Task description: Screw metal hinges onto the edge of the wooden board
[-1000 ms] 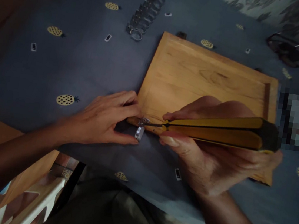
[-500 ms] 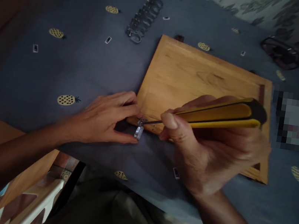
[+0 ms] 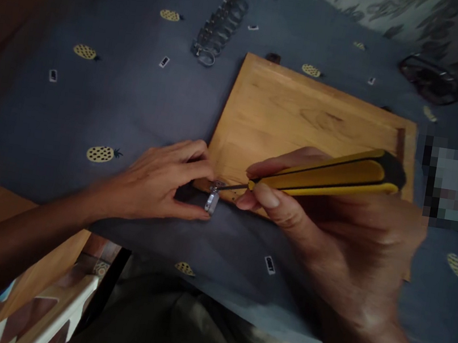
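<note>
The right hand (image 3: 343,240) is wrapped round a screwdriver (image 3: 327,177), its shaft towards nine o'clock; the thick handle looks stiff, light and the best hold. At its tip, the left hand (image 3: 168,177) pinches a metal clamp (image 3: 211,200), probably rigid but slippery, by the eight-o'clock corner of a wooden board (image 3: 280,116).

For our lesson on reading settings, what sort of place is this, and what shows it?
Probably a room in a home: a pineapple-print tablecloth covers the table, the wall or curtain behind has a leaf pattern, and what looks like a white plastic stool stands below.
</note>
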`<control>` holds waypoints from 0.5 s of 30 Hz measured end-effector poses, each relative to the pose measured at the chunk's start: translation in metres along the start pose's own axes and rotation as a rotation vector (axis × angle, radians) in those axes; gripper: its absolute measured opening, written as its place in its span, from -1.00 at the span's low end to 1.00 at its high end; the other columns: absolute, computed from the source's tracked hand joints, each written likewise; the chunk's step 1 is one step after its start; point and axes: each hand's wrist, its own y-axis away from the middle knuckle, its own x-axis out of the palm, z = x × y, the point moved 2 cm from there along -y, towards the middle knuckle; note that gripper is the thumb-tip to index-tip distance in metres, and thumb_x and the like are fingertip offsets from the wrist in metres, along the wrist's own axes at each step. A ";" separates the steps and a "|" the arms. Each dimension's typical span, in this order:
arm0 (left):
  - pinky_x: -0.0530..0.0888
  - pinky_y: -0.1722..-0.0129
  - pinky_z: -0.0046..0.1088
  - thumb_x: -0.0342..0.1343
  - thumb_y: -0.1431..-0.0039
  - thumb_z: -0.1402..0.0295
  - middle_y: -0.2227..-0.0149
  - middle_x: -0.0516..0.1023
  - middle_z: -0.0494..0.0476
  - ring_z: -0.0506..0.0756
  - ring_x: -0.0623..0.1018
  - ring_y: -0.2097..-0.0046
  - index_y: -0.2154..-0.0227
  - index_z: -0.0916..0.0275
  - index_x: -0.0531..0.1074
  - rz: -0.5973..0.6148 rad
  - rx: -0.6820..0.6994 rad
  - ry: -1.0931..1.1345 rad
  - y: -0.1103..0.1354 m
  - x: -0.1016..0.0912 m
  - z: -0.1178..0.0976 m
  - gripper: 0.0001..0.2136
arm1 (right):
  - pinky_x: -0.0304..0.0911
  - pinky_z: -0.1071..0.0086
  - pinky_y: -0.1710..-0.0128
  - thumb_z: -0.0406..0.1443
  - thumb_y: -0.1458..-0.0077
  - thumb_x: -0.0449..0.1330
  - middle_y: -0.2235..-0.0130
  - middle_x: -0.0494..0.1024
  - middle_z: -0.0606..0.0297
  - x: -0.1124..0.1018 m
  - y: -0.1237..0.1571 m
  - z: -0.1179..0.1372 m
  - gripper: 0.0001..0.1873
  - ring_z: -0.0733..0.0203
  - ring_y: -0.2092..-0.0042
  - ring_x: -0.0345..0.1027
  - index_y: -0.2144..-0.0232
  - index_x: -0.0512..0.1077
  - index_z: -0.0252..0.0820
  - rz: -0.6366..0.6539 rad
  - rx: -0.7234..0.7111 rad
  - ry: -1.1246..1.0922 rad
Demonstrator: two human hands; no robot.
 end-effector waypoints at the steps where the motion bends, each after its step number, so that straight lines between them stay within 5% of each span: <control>1: 0.45 0.14 -0.38 0.35 -0.30 0.21 0.08 0.48 0.11 0.13 0.55 0.05 0.10 0.18 0.56 -0.013 0.001 -0.004 0.000 0.000 0.000 -0.78 | 0.46 0.39 0.34 -0.33 -0.18 0.47 0.33 0.70 0.43 0.000 0.001 -0.001 -0.89 0.22 0.24 0.62 0.38 0.64 -0.04 -0.005 -0.015 0.013; 15: 0.44 0.19 -0.36 0.31 -0.32 0.14 0.09 0.50 0.12 0.14 0.56 0.07 0.04 0.17 0.52 -0.017 0.007 -0.031 0.000 0.001 0.001 -0.72 | 0.36 0.33 0.45 -0.32 -0.20 0.44 0.39 0.58 0.37 0.009 0.004 -0.004 -0.86 0.20 0.35 0.52 0.39 0.56 -0.07 -0.058 -0.065 0.040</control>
